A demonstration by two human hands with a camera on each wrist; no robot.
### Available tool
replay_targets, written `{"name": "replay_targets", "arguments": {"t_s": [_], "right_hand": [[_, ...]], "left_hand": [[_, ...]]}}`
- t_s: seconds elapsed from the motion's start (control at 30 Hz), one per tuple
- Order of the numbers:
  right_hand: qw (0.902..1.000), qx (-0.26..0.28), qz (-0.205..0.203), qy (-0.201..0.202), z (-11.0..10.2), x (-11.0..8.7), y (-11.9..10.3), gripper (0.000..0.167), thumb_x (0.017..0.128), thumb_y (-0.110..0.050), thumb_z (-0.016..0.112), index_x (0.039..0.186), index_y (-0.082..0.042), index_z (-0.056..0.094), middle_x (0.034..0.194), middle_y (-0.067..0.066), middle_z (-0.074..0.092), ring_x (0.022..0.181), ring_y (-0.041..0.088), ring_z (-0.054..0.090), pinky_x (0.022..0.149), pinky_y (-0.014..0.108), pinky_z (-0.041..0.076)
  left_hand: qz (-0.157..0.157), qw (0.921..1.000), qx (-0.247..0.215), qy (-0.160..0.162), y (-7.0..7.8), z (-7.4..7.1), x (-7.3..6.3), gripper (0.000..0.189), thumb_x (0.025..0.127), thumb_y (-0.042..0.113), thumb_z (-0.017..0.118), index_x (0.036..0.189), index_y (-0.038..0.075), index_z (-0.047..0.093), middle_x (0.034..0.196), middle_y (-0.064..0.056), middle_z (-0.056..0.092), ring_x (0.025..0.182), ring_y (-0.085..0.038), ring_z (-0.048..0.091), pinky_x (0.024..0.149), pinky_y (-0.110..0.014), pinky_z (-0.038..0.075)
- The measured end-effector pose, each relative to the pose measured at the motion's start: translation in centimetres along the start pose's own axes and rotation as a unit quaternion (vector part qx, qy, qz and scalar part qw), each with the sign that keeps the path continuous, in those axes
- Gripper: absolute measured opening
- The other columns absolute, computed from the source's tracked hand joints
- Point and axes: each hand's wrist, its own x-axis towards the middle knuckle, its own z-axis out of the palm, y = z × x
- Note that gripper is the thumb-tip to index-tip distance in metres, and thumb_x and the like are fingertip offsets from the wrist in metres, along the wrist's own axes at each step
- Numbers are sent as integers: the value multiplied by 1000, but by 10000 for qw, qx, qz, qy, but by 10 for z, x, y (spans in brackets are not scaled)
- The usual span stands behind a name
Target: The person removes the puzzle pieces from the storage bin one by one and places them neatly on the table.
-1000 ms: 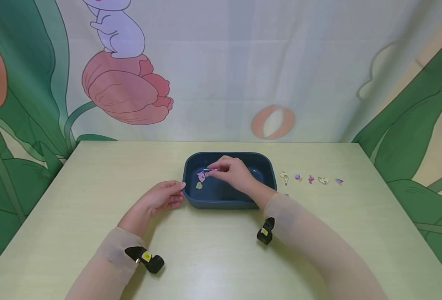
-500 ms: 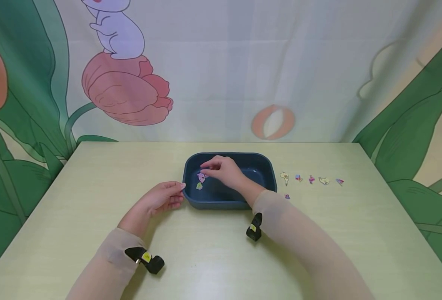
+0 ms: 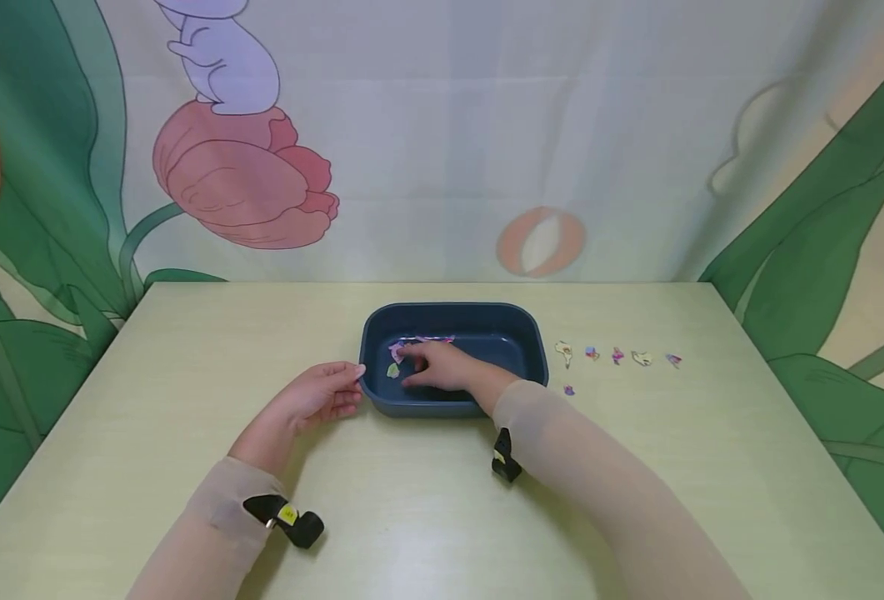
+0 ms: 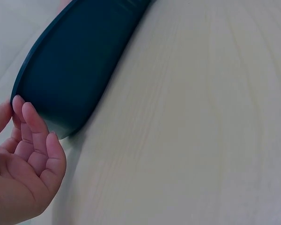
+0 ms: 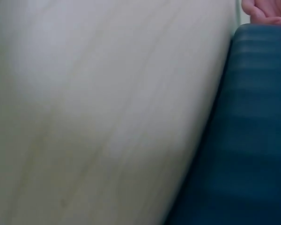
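Observation:
In the head view a dark blue rectangular tray [image 3: 452,408] stands on the table. My left hand [image 3: 329,393] pinches the tray's left rim between thumb and fingers, which the left wrist view also shows, with the hand [image 4: 30,168] at the tray's end. My right hand [image 3: 442,367] reaches down inside the tray, thumb and forefinger apart. Its forefinger is close to a small purple cut-out piece [image 3: 396,352]; whether they touch I cannot tell. A small green piece [image 3: 392,370] lies just left of the thumb. Pink and purple bits [image 3: 436,339] show behind the hand.
Right of the tray, several small flat pieces lie in a row, among them a yellowish one [image 3: 565,353] and a pink one [image 3: 617,356]. A small purple piece [image 3: 569,390] lies nearer. A printed curtain [image 3: 412,167] hangs behind the table [image 3: 412,517].
My right hand has moved slightly left, then lower into the tray, and its thumb and forefinger have parted. Pink and purple bits now show behind it. The left hand stays on the rim.

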Motion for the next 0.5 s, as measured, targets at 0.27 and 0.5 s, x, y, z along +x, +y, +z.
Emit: {"name": "replay_targets", "arguments": {"t_s": [0.27, 0.5], "right_hand": [[9974, -683, -57, -236, 0, 3, 1, 56, 89, -23, 65, 138, -7, 44, 65, -2, 45, 59, 10, 42, 57, 23, 33], [9988, -390, -108, -283, 1, 4, 3, 43, 90, -19, 64, 130, -11, 55, 69, -3, 49, 62, 9, 44, 60, 23, 36]], "left_hand": [[-17, 10000, -23, 10, 0, 0, 0, 19, 97, 24, 52, 86, 10, 58, 77, -1, 59, 70, -11, 58, 71, -26, 51], [-33, 10000, -42, -8, 0, 0, 0, 19, 97, 24, 52, 88, 8, 57, 76, -1, 59, 70, -11, 57, 70, -26, 51]]}}
